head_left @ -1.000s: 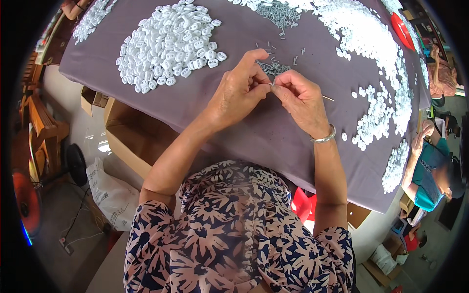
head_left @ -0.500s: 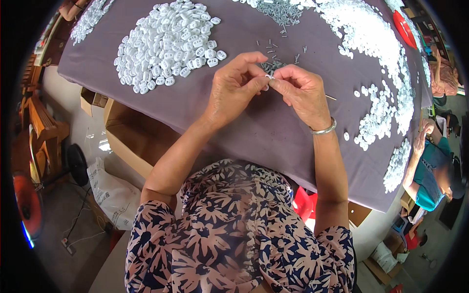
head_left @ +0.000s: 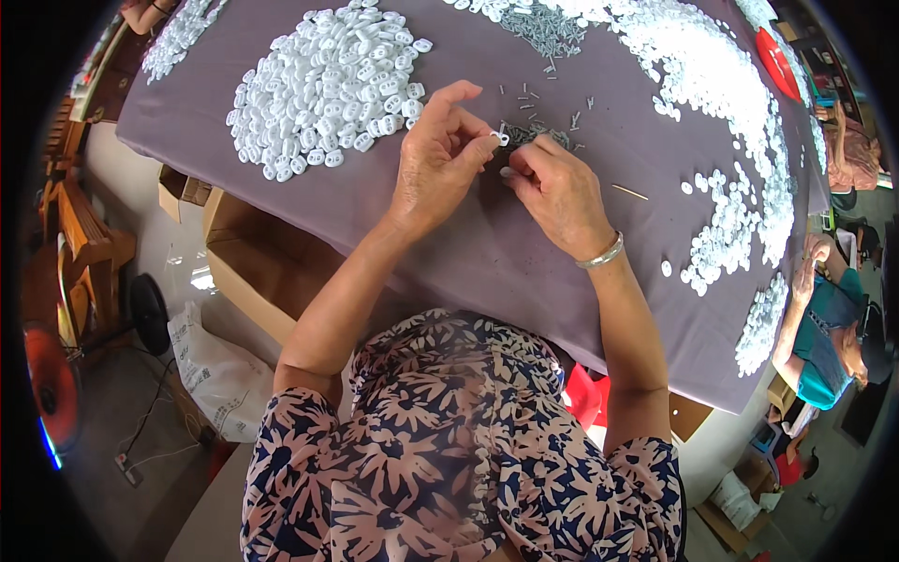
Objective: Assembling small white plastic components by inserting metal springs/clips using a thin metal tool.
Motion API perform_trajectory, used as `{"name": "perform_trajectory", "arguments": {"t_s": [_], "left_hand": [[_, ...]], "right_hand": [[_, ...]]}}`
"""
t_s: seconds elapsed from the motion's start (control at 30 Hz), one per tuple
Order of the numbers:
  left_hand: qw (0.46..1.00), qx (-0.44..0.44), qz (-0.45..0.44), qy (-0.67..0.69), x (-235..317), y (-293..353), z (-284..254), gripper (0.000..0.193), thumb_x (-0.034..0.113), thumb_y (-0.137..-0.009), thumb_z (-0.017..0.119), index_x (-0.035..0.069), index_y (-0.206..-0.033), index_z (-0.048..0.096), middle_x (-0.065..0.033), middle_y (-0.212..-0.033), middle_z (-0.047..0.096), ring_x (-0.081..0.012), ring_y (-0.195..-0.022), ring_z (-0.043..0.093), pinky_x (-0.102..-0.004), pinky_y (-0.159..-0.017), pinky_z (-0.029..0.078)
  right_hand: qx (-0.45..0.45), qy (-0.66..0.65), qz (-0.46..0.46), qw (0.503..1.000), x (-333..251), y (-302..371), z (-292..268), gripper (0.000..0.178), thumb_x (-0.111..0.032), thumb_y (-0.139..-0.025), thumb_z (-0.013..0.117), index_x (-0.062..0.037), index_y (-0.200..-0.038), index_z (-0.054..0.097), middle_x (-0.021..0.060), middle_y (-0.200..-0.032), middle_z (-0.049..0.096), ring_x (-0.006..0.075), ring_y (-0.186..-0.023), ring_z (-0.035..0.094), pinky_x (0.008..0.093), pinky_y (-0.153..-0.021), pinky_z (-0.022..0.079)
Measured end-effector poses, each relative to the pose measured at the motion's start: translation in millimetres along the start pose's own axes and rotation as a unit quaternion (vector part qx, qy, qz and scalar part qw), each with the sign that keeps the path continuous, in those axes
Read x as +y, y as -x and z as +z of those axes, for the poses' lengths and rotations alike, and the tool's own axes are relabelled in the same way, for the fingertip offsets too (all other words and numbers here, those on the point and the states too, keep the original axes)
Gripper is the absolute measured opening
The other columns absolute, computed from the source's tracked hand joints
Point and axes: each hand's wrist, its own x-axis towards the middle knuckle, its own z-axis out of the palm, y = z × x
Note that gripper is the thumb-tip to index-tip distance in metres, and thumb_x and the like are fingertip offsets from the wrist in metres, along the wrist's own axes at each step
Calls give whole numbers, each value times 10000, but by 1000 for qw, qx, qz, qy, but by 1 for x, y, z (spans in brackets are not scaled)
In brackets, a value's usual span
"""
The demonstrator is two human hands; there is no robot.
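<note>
Between the thumb and index finger of my left hand (head_left: 438,159) is a small white plastic piece (head_left: 502,139), with a hole showing at its end. My right hand (head_left: 562,195) is just right of it, thumb and fingers pinched together at the near edge of a small heap of thin grey metal pieces (head_left: 545,131). Whatever those fingertips hold, if anything, is hidden. Several more grey pieces lie loose beyond the heap. To the left spreads a big pile of white oval two-holed plastic pieces (head_left: 328,89).
A thin stick (head_left: 630,192) lies on the purple-grey tablecloth (head_left: 449,272). Small white parts (head_left: 688,56) cover the table's right side, near a red dish (head_left: 777,64). Another grey heap (head_left: 543,30) sits farther back. An open cardboard box (head_left: 253,262) stands below the left edge. Other people sit nearby.
My hands have drawn apart. The left keeps the white piece, and the right has moved slightly left and down, uncovering more of the grey heap and the stick.
</note>
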Motion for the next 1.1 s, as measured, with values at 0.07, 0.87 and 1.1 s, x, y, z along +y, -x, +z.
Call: {"name": "perform_trajectory", "arguments": {"t_s": [0.07,0.87,1.1], "left_hand": [[1000,3,-1,-13,0,0,5,462,-55,-852,625,47,-1271,459,-20,-811,606,-61,-686,557,-207,-606,477],[994,-100,-32,-17,-21,4,48,460,-29,-843,640,28,-1262,457,-10,-784,589,-53,-671,529,-215,-600,465],[995,-95,-37,-21,-20,3,48,440,-21,-828,654,30,-1223,467,-17,-757,597,-59,-663,527,-232,-603,455]], "right_hand": [[-4,-1,-8,1000,5,2,-3,97,-52,-809,681,-14,-857,607,70,-756,560,194,-626,572,308,-579,453],[34,-459,259,849,41,7,-33,99,-87,-913,617,-11,-947,670,20,-743,614,27,-571,485,195,-454,404],[29,-375,229,898,35,6,-33,92,-75,-909,605,-15,-925,673,10,-744,616,27,-573,482,191,-476,413]]}}
